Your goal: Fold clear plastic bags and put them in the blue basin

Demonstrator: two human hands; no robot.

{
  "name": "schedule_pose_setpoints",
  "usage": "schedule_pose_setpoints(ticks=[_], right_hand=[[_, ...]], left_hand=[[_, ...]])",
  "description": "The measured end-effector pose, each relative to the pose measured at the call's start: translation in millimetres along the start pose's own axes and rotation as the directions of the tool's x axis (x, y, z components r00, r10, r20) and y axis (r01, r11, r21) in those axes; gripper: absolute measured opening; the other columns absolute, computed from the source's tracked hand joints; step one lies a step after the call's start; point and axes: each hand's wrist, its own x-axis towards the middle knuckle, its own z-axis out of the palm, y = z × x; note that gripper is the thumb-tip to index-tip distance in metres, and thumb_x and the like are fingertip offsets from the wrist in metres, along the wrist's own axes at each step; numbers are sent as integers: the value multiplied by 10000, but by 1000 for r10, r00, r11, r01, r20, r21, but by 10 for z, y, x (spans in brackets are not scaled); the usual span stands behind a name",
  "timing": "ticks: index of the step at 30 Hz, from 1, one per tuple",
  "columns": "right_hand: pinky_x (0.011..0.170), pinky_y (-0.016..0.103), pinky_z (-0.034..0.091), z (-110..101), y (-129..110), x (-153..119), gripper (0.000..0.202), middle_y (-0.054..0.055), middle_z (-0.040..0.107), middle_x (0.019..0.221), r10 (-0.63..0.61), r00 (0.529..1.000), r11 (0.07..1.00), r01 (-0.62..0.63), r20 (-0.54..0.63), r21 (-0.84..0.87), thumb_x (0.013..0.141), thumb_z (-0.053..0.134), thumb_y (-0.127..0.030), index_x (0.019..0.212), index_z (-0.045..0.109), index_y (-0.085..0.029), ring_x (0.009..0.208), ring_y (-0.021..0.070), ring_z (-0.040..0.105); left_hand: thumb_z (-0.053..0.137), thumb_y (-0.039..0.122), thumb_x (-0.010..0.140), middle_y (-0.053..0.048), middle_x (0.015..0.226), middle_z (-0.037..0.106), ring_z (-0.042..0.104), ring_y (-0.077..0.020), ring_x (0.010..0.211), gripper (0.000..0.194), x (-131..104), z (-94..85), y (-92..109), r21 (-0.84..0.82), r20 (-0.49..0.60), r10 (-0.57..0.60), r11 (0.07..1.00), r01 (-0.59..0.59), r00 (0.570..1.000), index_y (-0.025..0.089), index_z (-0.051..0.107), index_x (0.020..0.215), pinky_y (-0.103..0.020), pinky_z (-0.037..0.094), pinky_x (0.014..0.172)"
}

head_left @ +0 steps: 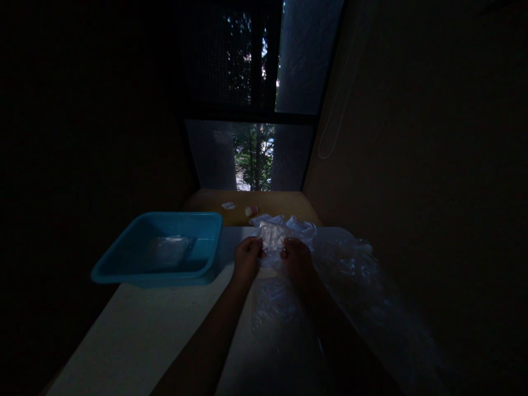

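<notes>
Between my two hands a small clear plastic bag (273,235) is held up over the white table (165,324). My left hand (248,254) pinches its left edge, fingers closed. On the right edge my right hand (297,256) is closed in the same way. Dim light hides whether anything is inside the bag. Below my hands lies another clear plastic bag (274,302), flat and wrinkled. Crumpled clear plastic (303,225) sits just behind the held bag.
A blue plastic basin (210,258) stands on the left, with a clear plastic packet (171,247) inside. More loose plastic (363,264) spreads along the table's right side. On the ledge (284,203) by the window lie a paper cup (251,211) and a crumpled white scrap (227,205).
</notes>
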Motion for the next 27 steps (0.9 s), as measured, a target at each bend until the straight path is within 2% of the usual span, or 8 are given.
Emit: schedule_pose_setpoints(ticks=[7,15,22,27], right_hand=[[412,208,300,34,-8,-40,233,-52,391,410,66,998,992,-64,-17,108,629,552,-320,485,434,-179,409,63,366],[379,194,232,77,-42,-72,303,-62,369,351,121,991,974,-129,54,185,580,579,-282,381,380,-169,356,42,326],[382,195,232,65,-75,-76,287,-65,379,349,143,988,978,-151,65,146,607,557,-298,405,398,-168,348,41,325],[377,198,235,74,-58,-73,285,-64,373,345,132,991,984,-134,31,120,611,541,-303,407,387,-177,345,47,325]], left_hand=[[573,350,635,47,401,496,408,-65,382,210,14,2,-27,4,-11,-9,1000,9,1000,149,528,596,-186,301,428],[574,336,635,49,399,486,410,-64,383,198,27,4,-50,-29,-15,-13,1000,13,1000,148,524,596,-183,301,424],[569,327,647,46,407,491,415,-65,388,191,21,7,-37,-26,-14,-4,1000,4,1000,146,536,596,-185,309,432],[574,356,644,46,404,486,402,-62,383,221,-2,3,-4,47,29,-1,999,-1,1000,143,545,593,-184,295,425]])
